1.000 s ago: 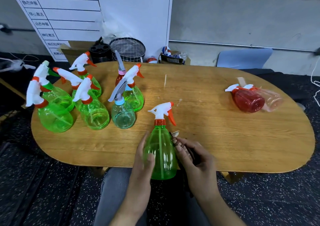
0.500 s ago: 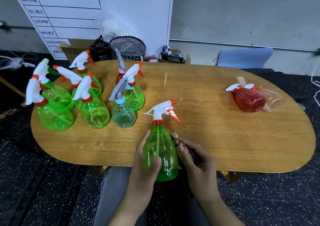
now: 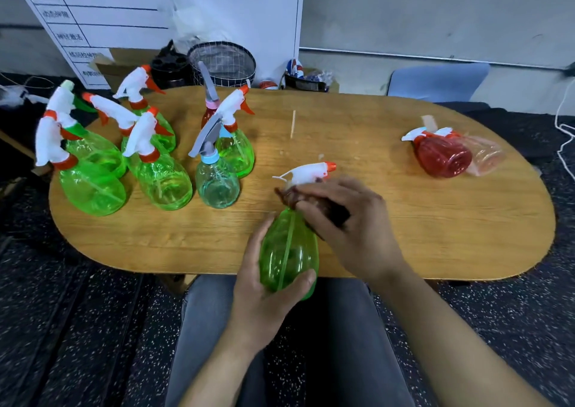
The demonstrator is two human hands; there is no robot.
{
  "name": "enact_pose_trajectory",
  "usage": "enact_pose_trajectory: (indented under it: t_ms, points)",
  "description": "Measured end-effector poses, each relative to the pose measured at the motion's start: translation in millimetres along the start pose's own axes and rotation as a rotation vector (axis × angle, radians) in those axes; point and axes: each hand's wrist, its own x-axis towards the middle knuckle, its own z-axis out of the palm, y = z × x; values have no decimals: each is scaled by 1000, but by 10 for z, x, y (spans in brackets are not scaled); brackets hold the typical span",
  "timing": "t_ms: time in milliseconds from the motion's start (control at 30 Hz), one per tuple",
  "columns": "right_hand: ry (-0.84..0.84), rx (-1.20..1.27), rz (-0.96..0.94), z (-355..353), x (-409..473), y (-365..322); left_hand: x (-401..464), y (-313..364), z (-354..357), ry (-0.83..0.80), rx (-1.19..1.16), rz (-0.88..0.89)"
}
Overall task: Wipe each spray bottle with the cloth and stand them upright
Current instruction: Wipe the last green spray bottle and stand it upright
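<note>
Head view
Item in hand: green bottle [image 3: 287,251], clear plastic, held tilted over the near edge of the bench [image 3: 404,213], nozzle pointing away and to the right.
Left hand [image 3: 264,285]: wrapped round the bottle's belly, thumb across the base end, fingers behind.
Right hand [image 3: 345,223]: curled over a dark cloth [image 3: 329,212], pressing it on the bottle's neck, just below the white sprayer [image 3: 306,173].
Weight: judged light; the bottle looks empty.
Stiffness: thin wall, likely to dent under a hard squeeze.
Surface: smooth and glossy, probably slippery; a full-palm hold on the belly suits it.
Weak point: trigger and nozzle, thin parts; better steadied by the neck than levered.
Stood group: green bottles and one blue-capped bottle [image 3: 217,182], upright at the bench's left.
Awaiting: red bottle [image 3: 441,156] and pale pink bottle [image 3: 483,157], lying side by side at far right, touching.
</note>
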Motion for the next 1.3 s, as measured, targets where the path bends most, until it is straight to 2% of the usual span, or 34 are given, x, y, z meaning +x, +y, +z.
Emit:
enact_pose_trajectory:
  t_ms: [67,167,200,333,367,533,700,867,1033,1133,1200,1300]
  points:
    - [14,-115,-36,39,62,23,-10,36,8,-5,14,18]
    - [191,-188,1,-5,165,83,-10,53,-14,-31,27,31]
    - [203,-209,5,4,175,82,-5,52,-19,-35,21,28]
    - [-29,-214,-109,178,53,3,-13,-4,-51,-8,-43,-18]
    - [-43,-235,-129,178,48,12,-17,-1,-58,-10,-33,-13]
    - [200,-271,-10,58,194,170,-41,79,-10,-39,27,-3]
    - [-18,-256,-107,157,51,66,-39,52,-1,-53,15,-32]
    - [229,-314,43,-45,174,268,-47,67,-13,-66,47,6]
    - [49,-231,-63,73,11,133,-33,8,-9,-50,84,39]
    - [206,-275,33,-37,88,201,-30,-5,10,-67,97,50]
    - [236,-289,45,-63,102,212,-29,25,31,-84,84,43]
    - [70,-178,-64,45,27,130,-17,31,26,-77,79,26]
